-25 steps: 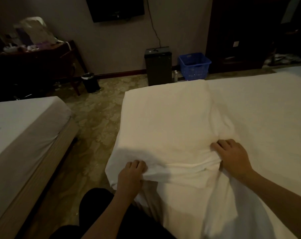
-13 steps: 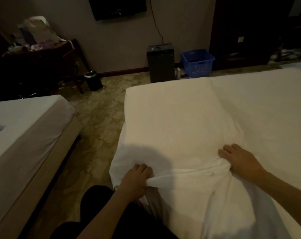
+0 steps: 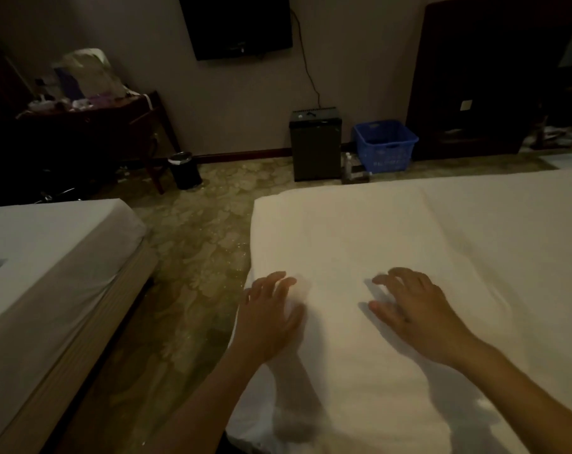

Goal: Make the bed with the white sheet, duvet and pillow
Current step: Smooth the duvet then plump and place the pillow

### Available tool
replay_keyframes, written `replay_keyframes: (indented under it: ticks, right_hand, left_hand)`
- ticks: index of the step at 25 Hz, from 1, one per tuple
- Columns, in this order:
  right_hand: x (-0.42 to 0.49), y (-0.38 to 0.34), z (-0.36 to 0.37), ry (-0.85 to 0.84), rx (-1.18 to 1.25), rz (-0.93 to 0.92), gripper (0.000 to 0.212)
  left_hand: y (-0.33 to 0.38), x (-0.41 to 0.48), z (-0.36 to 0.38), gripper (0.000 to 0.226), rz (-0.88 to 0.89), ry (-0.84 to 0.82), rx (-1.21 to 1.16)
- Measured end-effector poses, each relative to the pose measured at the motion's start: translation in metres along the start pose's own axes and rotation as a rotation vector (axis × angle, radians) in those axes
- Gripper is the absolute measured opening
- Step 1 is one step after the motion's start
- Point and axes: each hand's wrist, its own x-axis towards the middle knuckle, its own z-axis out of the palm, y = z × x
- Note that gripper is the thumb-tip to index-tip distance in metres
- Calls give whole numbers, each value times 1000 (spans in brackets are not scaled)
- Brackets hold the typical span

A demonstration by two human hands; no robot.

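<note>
A folded white duvet (image 3: 350,231) lies flat along the left part of the bed, over the white sheet (image 3: 514,217) that covers the mattress. My left hand (image 3: 268,316) hovers or rests at the duvet's left edge with its fingers spread. My right hand (image 3: 412,306) is over the duvet's near middle, fingers also spread and slightly blurred. Neither hand holds any cloth. No pillow is in view.
A second bed (image 3: 48,263) stands to the left across a patterned floor aisle (image 3: 193,263). Against the far wall are a black cabinet (image 3: 315,144), a blue basket (image 3: 384,145), a small bin (image 3: 183,170) and a dark cluttered desk (image 3: 91,126).
Both hands have let go of the bunched duvet edge and now lie spread over it. The fold they gripped is flattened, and the view has shifted forward.
</note>
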Motion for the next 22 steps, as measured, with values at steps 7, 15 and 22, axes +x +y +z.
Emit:
replay_keyframes:
  ticks: [7,15,22]
  right_hand:
    - [89,-40,79,-110,-337,328,84]
    - [112,-74,54,-430,-321,595,112]
    - [124,-133,12,-477,-18,930,63]
  left_hand:
    - [-46,36,28,97,-136,-332,-154]
    - [-92,82,2,58,150,-416,-149]
    - [-94,158,-95,53,415,-548,-6]
